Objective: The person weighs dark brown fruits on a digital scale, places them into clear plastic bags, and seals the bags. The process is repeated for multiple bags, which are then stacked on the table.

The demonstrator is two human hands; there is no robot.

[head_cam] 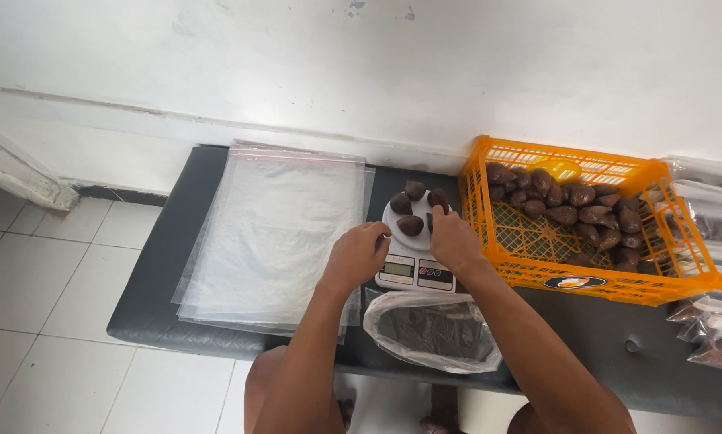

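Four dark brown, scaly, teardrop-shaped fruits (411,225) show on the round white pan of a small white digital kitchen scale (415,272), which sits on the dark padded desk (156,273). They lie in a loose cluster just ahead of both hands, away from the person. The right hand (455,241) is the nearer one: its fingertips rest at the right edge of the pan, touching or about to touch the rightmost fruit; the fingers are curled, and whether they grip a fruit cannot be told. The left hand (359,255) sits against the left side of the scale, fingers bent loosely and holding nothing that shows.

To the right of the scale, touching or nearly so, stands one orange plastic lattice crate (672,277) with roughly twenty more of the same fruits heaped along its far side. To the left lies one stack of clear flat plastic bags (272,233), their long edges running away from the person. In front of the scale, at the near desk edge, lies one open crumpled clear plastic bag (433,329). Filled clear packets (710,329) are piled at the far right.
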